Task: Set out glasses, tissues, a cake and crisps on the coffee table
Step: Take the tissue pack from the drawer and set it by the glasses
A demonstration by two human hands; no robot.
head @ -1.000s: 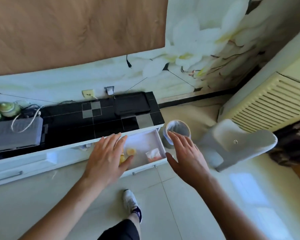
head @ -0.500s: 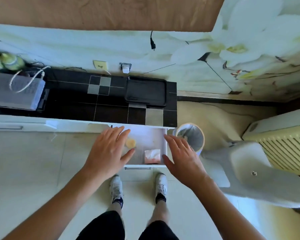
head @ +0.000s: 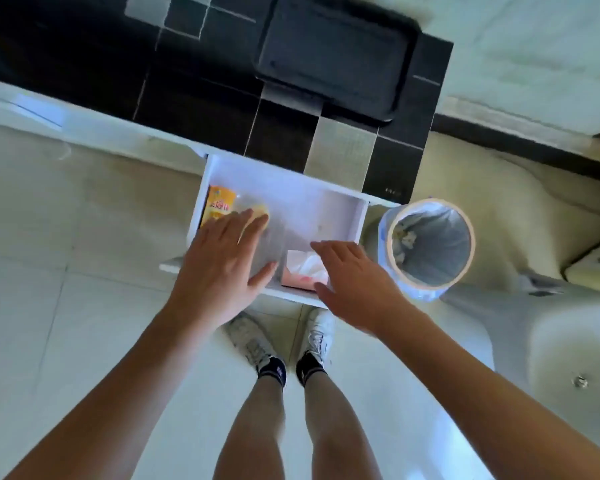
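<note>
Pale tiled floor point(head: 42, 306) along the left, bare legs and white trainers point(head: 253, 344) lower down the middle. Black-and-grey tiled counter point(head: 125, 64) across the top, with a dark tray point(head: 336, 57) lying flat on its right part. Below the counter's edge, a white drawer point(head: 312, 206) pulled out toward the feet.

Inside the drawer, at its left end: a yellow crisp packet point(head: 219, 204) with red print, lying against the left wall, and just right of it a clear-wrapped yellowish item point(head: 257, 211), too blurred to name. Left hand point(head: 222, 268) spread flat over that end, fingers straight and slightly apart, fingertips point(head: 246, 216) over the lower edge of the crisp packet; contact cannot be told. Grip wide, holding nothing.

At the drawer's near right corner: a pink tissue pack point(head: 300, 270) with white tissue showing at the top. Right hand point(head: 354, 282) over its right side, fingers extended and loosely together, thumb down by the pack's front corner; grip wide, nothing pinched, touching or hovering cannot be told.

Right of the drawer, on the floor: a round waste bin point(head: 430, 247) lined with a pale bag, scraps at the bottom. Farther right, a white moulded chair point(head: 551, 341), and at the upper right a cream wall point(head: 534, 46) above a dark skirting strip.
</note>
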